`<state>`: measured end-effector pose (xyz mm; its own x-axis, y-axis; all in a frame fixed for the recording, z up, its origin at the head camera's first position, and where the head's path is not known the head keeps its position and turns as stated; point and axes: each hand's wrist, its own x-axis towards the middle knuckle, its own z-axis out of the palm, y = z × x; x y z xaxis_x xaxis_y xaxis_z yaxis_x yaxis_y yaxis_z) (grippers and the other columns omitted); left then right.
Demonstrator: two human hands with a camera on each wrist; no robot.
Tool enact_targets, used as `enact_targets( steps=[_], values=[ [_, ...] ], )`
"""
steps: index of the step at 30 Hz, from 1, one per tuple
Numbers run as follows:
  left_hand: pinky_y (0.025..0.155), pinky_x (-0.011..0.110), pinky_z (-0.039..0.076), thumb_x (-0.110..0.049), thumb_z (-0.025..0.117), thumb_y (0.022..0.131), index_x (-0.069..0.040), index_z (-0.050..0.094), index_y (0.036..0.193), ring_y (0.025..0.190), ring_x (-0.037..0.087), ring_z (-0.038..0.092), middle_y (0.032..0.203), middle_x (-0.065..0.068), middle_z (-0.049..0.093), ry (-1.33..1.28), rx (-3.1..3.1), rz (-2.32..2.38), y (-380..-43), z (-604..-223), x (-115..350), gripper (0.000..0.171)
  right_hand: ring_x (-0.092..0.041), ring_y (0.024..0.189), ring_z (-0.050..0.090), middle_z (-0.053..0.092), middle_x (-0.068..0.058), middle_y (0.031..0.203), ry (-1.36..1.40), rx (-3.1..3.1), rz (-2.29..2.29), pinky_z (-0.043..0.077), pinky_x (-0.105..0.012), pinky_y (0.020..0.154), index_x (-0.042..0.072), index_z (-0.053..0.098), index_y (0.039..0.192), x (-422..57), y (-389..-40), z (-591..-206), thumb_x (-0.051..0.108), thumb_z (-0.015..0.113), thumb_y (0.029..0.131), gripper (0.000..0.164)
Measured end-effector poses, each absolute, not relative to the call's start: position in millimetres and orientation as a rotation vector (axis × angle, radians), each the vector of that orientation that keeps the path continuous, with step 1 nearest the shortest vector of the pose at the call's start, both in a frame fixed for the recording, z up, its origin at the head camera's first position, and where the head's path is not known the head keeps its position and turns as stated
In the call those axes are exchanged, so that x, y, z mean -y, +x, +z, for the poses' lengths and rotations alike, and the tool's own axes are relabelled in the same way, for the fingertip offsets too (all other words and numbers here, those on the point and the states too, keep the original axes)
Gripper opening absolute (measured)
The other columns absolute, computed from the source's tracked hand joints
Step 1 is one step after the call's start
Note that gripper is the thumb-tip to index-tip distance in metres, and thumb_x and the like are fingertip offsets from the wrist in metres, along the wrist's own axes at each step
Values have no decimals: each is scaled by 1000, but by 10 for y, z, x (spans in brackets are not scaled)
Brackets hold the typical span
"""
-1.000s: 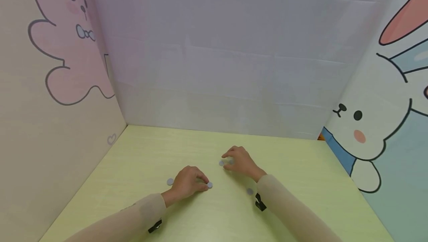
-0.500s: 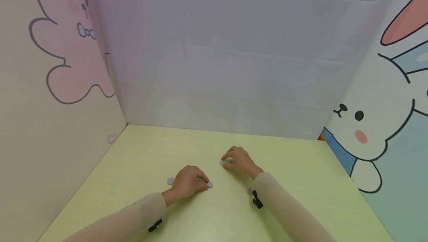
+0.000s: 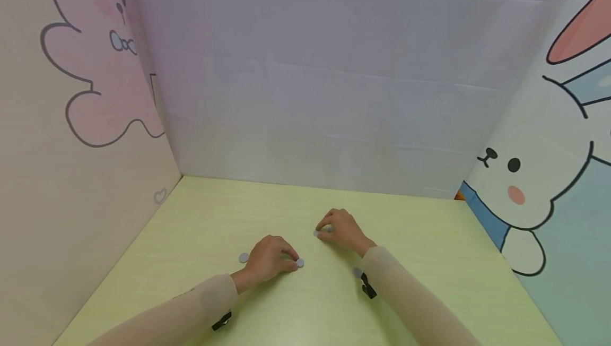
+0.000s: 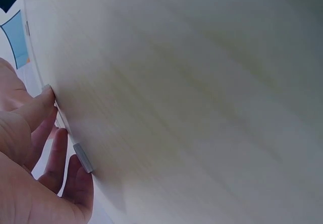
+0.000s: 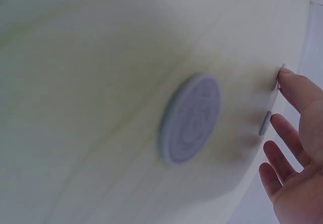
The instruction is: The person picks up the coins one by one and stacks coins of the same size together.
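My left hand (image 3: 269,260) is low over the table, thumb and index finger pinching the edge of a small grey disc (image 3: 300,263). A second grey disc (image 3: 244,257) lies just left of that hand; it shows edge-on in the left wrist view, near the curled outer fingers (image 4: 83,183). Farther back, my right hand (image 3: 345,232) pinches another disc (image 3: 316,233) between thumb and index. Under its palm sits one more disc (image 3: 330,230). Near the right sleeve lies a disc (image 3: 357,272); in the right wrist view this coin-like disc (image 5: 194,118) has a raised rim and an embossed pattern.
The pale yellow tabletop (image 3: 229,208) reaches back to a plain whitish cloth wall (image 3: 310,96). A side panel with a pink cartoon figure (image 3: 95,70) stands left. On the right is a panel with a cartoon rabbit (image 3: 534,176).
My right fingers have closed in on the disc at their tips, and the right forearm has shifted slightly left. The left hand stays on its disc.
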<state>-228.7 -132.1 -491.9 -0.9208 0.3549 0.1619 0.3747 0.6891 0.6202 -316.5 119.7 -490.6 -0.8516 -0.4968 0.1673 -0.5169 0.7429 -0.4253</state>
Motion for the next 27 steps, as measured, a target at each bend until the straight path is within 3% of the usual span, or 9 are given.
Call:
enact_targets(
  steps=[10,27],
  values=[
    [90,43,53,-24,94,82,-23,86,87,99,18,65,92,-12,76,-615,2864,-1050,-2298,-4945,1315,10,-34,107,60,73,-7,114,904,2872,596,49,-59,91,19,86,99,-1216,-3116,-4911,25,85,93,9],
    [92,46,53,-22,94,81,-22,86,87,102,21,65,93,-10,76,-587,2868,-1063,-2268,-4901,1303,10,-29,102,60,75,-6,109,986,2785,450,50,-50,86,20,87,93,-1427,-2831,-4891,26,87,90,7]
  ],
)
